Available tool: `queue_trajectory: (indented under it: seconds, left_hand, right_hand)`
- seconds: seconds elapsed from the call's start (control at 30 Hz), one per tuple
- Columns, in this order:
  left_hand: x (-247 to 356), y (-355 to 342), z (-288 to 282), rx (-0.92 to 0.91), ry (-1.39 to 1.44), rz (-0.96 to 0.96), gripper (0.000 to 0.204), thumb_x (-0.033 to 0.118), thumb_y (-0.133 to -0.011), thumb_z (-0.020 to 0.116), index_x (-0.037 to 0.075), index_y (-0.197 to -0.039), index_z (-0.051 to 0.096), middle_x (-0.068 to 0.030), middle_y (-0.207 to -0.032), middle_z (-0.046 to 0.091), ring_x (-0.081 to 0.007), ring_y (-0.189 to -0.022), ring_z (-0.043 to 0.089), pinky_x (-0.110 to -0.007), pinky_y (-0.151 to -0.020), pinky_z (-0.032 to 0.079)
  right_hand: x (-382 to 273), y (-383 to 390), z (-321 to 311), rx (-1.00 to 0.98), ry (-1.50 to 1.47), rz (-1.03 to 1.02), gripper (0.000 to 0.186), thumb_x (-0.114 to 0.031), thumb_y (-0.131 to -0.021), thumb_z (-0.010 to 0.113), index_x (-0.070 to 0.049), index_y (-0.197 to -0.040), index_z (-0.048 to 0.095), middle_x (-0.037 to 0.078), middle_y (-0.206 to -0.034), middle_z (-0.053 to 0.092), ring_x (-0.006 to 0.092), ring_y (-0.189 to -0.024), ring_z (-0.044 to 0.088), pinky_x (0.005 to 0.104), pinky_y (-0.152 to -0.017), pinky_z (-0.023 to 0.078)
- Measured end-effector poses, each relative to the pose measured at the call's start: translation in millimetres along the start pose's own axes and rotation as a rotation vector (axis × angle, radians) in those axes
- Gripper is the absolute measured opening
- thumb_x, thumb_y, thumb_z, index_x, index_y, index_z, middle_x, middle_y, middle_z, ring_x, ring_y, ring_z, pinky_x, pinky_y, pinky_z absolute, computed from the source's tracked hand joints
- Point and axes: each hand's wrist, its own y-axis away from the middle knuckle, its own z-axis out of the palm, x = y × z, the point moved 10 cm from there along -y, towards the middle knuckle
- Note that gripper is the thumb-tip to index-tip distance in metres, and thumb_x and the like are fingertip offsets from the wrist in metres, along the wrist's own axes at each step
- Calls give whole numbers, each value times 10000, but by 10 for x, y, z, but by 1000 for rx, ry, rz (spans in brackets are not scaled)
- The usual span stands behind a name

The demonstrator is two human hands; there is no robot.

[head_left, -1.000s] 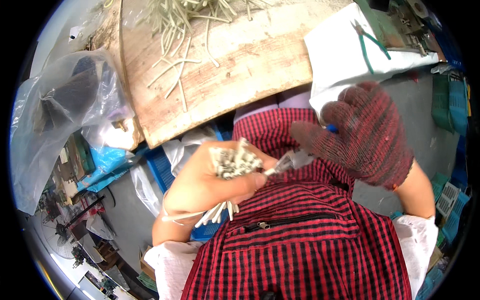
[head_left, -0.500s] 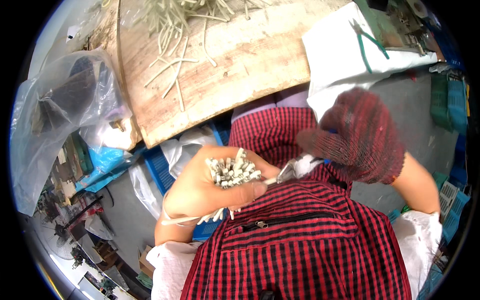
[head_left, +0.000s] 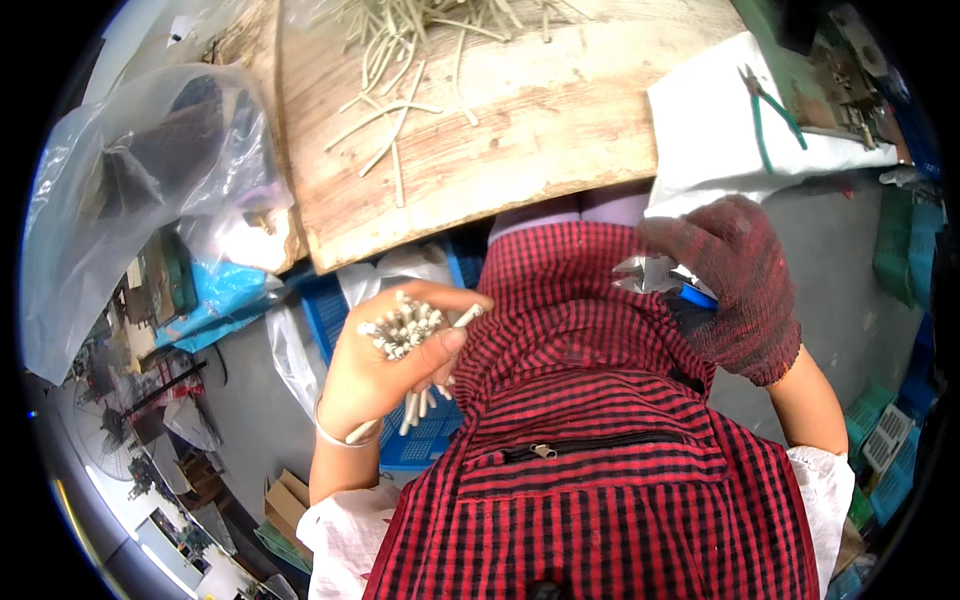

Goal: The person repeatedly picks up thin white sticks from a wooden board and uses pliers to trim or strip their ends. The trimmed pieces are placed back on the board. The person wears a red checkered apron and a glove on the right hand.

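Note:
My bare left hand (head_left: 375, 370) is closed round a bundle of short pale cords (head_left: 405, 330). Their cut ends face up out of the fist, and other ends hang below it. Between thumb and forefinger, one cord (head_left: 468, 316) points out to the right. My right hand (head_left: 745, 285), in a dark red and black knitted glove, grips pliers (head_left: 645, 275) with a blue and black handle. Motion blurs their silvery head, which is apart from the cords. I cannot make out whether the jaws hold anything. The glove hides part of the handle.
Ahead is a wooden table (head_left: 560, 110) with a heap of pale cords (head_left: 420, 25) at its far side. Green-handled pliers (head_left: 765, 115) lie on a white sheet (head_left: 690, 120) at right. Clear plastic (head_left: 170, 130) hangs at left; a blue crate (head_left: 415, 455) stands below my left hand.
The pliers' jaws have come away from the cord at my left fingertips. My hands are farther apart, the right one drawn up and back. The whole view has shifted a little.

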Motion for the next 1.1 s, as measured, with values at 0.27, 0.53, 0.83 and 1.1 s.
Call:
queue_trajectory:
  seconds: [0.27,0.53,0.83,1.1]
  left_hand:
    - [121,119,288,-152,10,-174,236,-5,-839,667,-22,-1075,678,-5,-693,625,-48,-551,540,-195,-513,422]
    - [157,30,390,-184,25,-199,240,-93,-750,702,-98,-987,661,-55,-602,583,-74,-448,476,-210,-400,322]
    - [243,-44,604,-362,-52,-224,243,-74,-727,755,-74,-957,676,-76,-712,643,-91,-510,540,-221,-433,389]
    - [206,-22,551,-304,-35,-201,216,-62,-734,755,-65,-937,680,-78,-702,639,-91,-509,539,-227,-444,399]
  right_hand:
    - [-597,-174,30,-41,210,-340,431,-229,-699,732,-239,-1123,658,8,-903,555,193,-783,548,358,-655,416]
    - [-675,-246,-198,53,343,-509,374,-291,-643,736,-288,-1015,690,-26,-869,535,178,-781,535,353,-670,424]
    - [-674,-359,-352,-67,298,-496,300,-259,-601,714,-269,-900,689,-37,-795,486,163,-776,519,354,-669,441]
    - [-626,-409,-267,20,248,-599,263,-270,-615,704,-232,-873,670,-11,-840,480,165,-757,513,347,-616,433]
